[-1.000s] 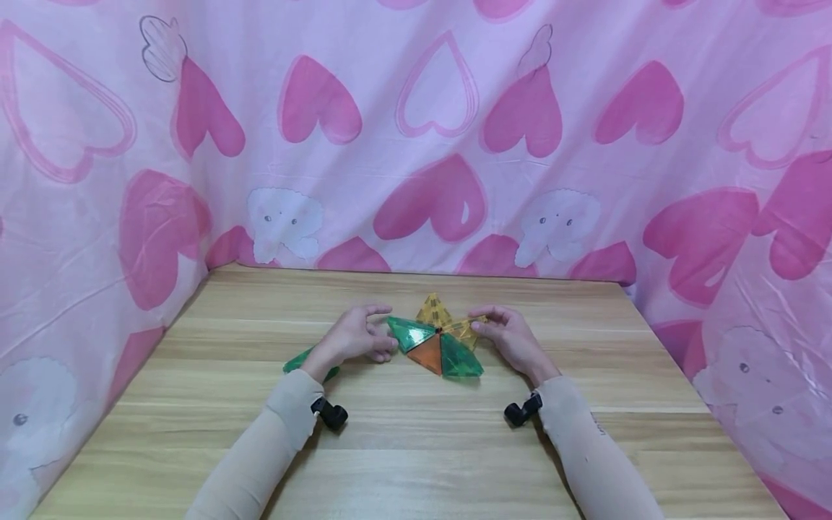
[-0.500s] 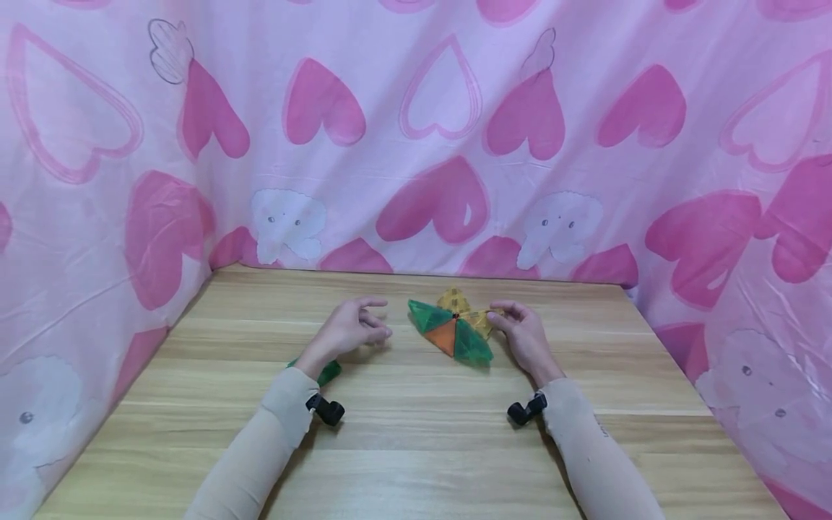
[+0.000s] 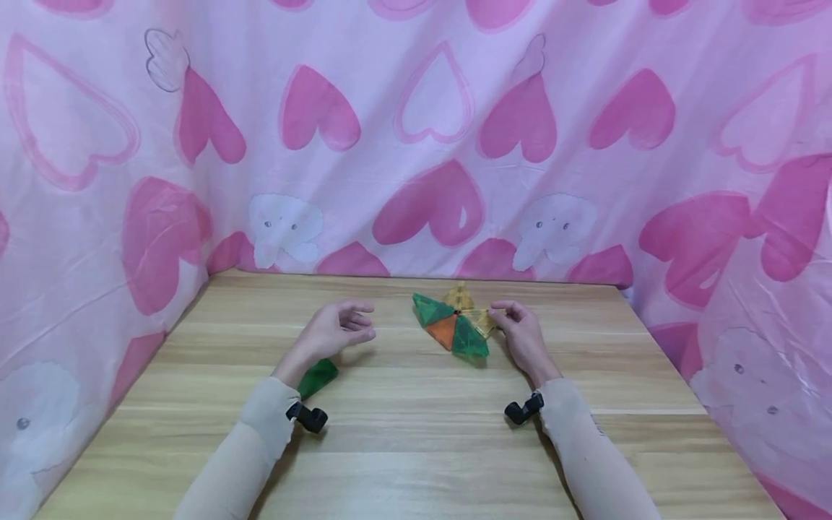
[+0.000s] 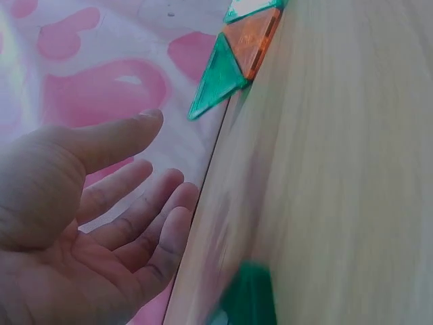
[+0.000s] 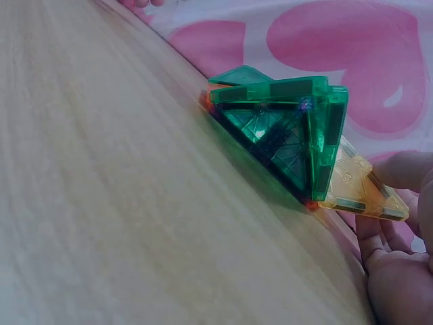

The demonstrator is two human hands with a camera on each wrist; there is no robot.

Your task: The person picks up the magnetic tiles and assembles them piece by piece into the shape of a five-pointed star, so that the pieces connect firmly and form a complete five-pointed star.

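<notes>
Translucent magnetic tiles are joined in a cluster right of the table's middle. In it I see an orange triangle tile (image 3: 443, 332), green triangle tiles (image 3: 469, 339) on either side of it, and yellow tiles (image 3: 458, 296) behind. My right hand (image 3: 522, 336) pinches the outer yellow tile (image 5: 362, 193) between thumb and fingers at the cluster's right side. Over the table to the left, my left hand (image 3: 331, 332) holds nothing, its fingers loosely bent and apart. A separate green tile piece (image 3: 318, 377) lies beside the left wrist, partly hidden by it.
The wooden table (image 3: 403, 448) ends at a pink heart-patterned curtain (image 3: 429, 202) at the back and sides. A small black wrist camera (image 3: 308, 417) is strapped to the left forearm, another wrist camera (image 3: 523, 410) to the right one.
The tile cluster has shifted right and back, the right hand still pinching its yellow tile. My left hand has drawn away left from the cluster, uncovering more of the loose green piece.
</notes>
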